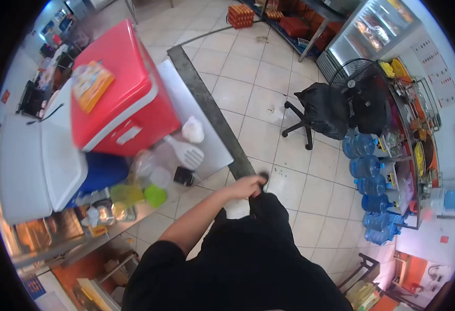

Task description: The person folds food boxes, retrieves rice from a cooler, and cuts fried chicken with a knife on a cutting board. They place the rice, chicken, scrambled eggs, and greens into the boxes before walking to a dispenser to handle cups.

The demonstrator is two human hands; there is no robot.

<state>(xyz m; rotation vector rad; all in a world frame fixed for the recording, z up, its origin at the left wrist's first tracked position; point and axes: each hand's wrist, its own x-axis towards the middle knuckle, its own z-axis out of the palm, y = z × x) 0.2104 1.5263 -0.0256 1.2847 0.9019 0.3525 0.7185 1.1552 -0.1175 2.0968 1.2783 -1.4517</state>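
Observation:
My left hand (pixel 244 187) reaches forward over the floor near the grey counter edge, its fingers curled closed. A small dark rounded thing (pixel 264 177) shows at its fingertips; I cannot make out what it is. My right hand is not in view. Left of my hand, on the white board (pixel 214 150), lie a white slotted spatula (pixel 187 154) and a white plastic bag (pixel 193 130). A small black box (pixel 184 176) and a green lid (pixel 155 196) are nearer to me. A red cooler (pixel 118 88) stands behind them, with a yellow-orange packet (pixel 93 85) on top.
A white-lidded blue cooler (pixel 100 176) and metal food trays (pixel 64 228) stand at left. On the right are an office chair (pixel 321 111) covered in black, a fan (pixel 352 83), several blue water jugs (pixel 372 184) and a glass-door fridge (pixel 370 33). Egg trays (pixel 240 16) sit farther back.

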